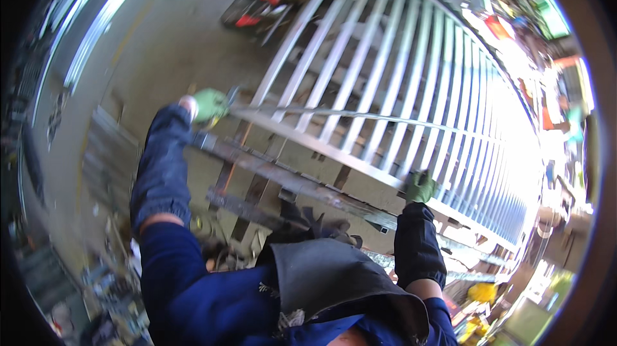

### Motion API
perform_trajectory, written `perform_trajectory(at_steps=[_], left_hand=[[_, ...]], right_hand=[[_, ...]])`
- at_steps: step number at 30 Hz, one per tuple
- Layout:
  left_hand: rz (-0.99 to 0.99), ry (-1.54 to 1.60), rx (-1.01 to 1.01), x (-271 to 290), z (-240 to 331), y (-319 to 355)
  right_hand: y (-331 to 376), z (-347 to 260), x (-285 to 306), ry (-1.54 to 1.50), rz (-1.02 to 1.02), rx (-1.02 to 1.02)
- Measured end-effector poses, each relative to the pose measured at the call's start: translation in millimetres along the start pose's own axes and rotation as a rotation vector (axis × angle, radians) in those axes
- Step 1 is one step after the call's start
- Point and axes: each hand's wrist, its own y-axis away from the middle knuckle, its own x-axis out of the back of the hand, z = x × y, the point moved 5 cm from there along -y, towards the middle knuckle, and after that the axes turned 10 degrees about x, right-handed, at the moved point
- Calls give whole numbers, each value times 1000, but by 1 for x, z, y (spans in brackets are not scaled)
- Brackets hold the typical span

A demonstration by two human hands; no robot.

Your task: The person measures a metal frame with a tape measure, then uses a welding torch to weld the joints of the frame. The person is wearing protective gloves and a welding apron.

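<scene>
Dark apron bib [328, 272] nearest; beyond, slatted metal frame [416, 82] over steel beams [283, 172]
Left hand [209, 105], green-gloved, blurred, closed round end of thin strip [347, 113], likely measuring tape, stretched across frame
Right hand [420, 187] on near rail [321, 148]; cannot tell whether gripping or resting
Best: strip taut, untwisted, frame steady
No legible writing or brands
</scene>
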Motion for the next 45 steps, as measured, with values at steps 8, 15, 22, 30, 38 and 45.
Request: perform_trajectory(at_steps=[8,15,22,30,38,45], left_hand=[[-67,149,204,-10,63,77],[-803,696,197,-241,305,157],[-957,728,307,-506,527,210],[-984,-6,178,-654,657,244],[-952,174,91,-741,764,187],[-1087,311,21,-850,894,123]], right_hand=[[43,-13,37,-850,53,-264],[165,-55,121,-1521,-669,-602],[242,69,140,-2324,-648,-788],[320,274,247,-2341,-370,-1136],[367,428,272,-2021,-226,-1121],[360,546,294,-1809,-78,-1146]])
